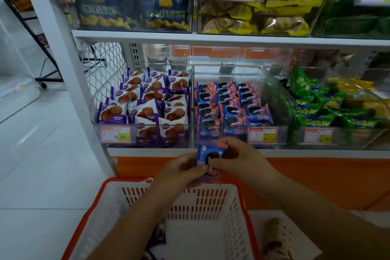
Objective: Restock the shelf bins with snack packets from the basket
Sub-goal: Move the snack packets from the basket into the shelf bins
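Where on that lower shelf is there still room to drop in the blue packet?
The middle bin has bare floor along its right wall, beside the blue packets, and a strip behind them. The left bin is packed with purple packets, and the right bin is heaped with green packets.

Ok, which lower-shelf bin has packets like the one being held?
The middle bin: its blue packets match the packet held by the left hand and right hand. The left bin has purple ones, the right bin green and yellow.
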`<state>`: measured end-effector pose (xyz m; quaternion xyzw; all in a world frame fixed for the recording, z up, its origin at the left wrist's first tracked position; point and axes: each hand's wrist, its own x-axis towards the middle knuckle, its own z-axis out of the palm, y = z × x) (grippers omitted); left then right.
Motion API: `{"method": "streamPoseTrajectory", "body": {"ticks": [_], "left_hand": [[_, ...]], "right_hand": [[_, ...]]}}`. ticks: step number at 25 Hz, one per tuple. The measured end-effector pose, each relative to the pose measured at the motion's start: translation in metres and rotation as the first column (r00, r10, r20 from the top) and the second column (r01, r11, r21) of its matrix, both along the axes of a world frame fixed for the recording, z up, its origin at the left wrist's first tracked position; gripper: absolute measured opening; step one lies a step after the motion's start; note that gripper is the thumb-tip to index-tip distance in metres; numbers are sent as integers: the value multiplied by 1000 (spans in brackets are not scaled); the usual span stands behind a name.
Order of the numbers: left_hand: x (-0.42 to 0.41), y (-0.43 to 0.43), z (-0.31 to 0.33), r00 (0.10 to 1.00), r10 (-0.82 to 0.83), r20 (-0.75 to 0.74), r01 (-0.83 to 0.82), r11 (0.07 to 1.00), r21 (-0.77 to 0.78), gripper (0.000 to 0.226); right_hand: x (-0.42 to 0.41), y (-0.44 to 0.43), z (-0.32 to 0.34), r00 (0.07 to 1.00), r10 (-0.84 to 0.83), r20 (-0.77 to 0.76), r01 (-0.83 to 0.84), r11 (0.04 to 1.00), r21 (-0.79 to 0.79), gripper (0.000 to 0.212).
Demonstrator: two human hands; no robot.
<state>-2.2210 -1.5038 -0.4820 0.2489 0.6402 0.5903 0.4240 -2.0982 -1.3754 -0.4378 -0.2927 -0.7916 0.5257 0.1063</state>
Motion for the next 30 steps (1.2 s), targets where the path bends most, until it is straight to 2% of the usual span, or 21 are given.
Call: {"method": "streamPoseTrajectory", "body": {"ticks": [1,3,5,6,7,8,9,10,11,13,14,16,19,23,24,25,26,27,28,29,30], "left_hand": [[1,3,5,999,6,-32,-5,1000,8,48],[6,15,18,977,53,-206,-46,998,40,38],[8,26,38,905,74,-419,-30,994,110,38],[4,32,46,832,59,-551,7,993,118,45],[-4,38,53,695,28,-718,36,997,74,53],[-15,43,58,475,-32,-879,33,999,-18,61],[-27,46,61,227,-106,-968,-11,994,-111,66],[-42,49,57,34,-174,-984,-60,983,-176,70],[-55,50,50,-85,-221,-972,-89,973,-214,72],[-74,49,34,-228,-211,-951,-84,977,-197,73],[-78,48,26,-283,-209,-936,-81,978,-194,71],[-81,49,14,-329,-199,-923,-64,980,-188,67],[-83,53,7,-346,-195,-918,-48,981,-190,65],[-81,49,5,-279,-115,-953,-10,993,-117,59],[-78,45,5,-252,-79,-965,7,996,-84,56],[-74,38,4,-227,-48,-973,28,998,-55,54],[-69,27,4,-207,-28,-978,49,998,-39,51],[-65,12,3,-190,-20,-982,72,997,-34,49],[-61,-5,-3,-183,-15,-983,87,996,-32,46],[-59,-23,-13,-172,-46,-984,90,994,-62,43],[-58,-45,-27,-151,-119,-981,84,988,-132,40]], "right_hand": [[2,2,3,999,-4,-47,2,999,-36,34],[3,12,10,995,-38,-93,27,993,-115,35],[3,35,24,987,-89,-136,86,996,-29,24],[3,49,35,974,-118,-193,132,990,59,21],[3,68,47,960,-151,-236,196,964,181,17],[4,86,60,957,-172,-235,248,904,348,13],[4,103,69,968,-180,-176,247,813,527,10],[2,122,73,981,-182,-64,176,708,684,11],[-3,138,72,980,-186,65,66,624,779,11],[-16,161,58,920,-204,334,-197,497,845,10],[-22,168,48,866,-218,450,-324,441,837,18],[-33,172,37,774,-243,585,-465,409,785,31],[-36,170,36,792,-220,570,-421,480,770,41],[-29,162,39,804,-246,541,-368,509,779,41],[-28,158,46,844,-244,477,-295,531,794,41],[-24,150,53,911,-244,333,-162,531,832,41],[-20,138,61,964,-238,118,20,507,862,41],[-15,123,64,973,-184,-138,213,494,843,37],[-10,103,63,937,-102,-334,336,520,786,31],[-9,82,53,915,-21,-403,342,569,747,26],[-11,58,32,931,52,-362,250,634,732,23]]}}
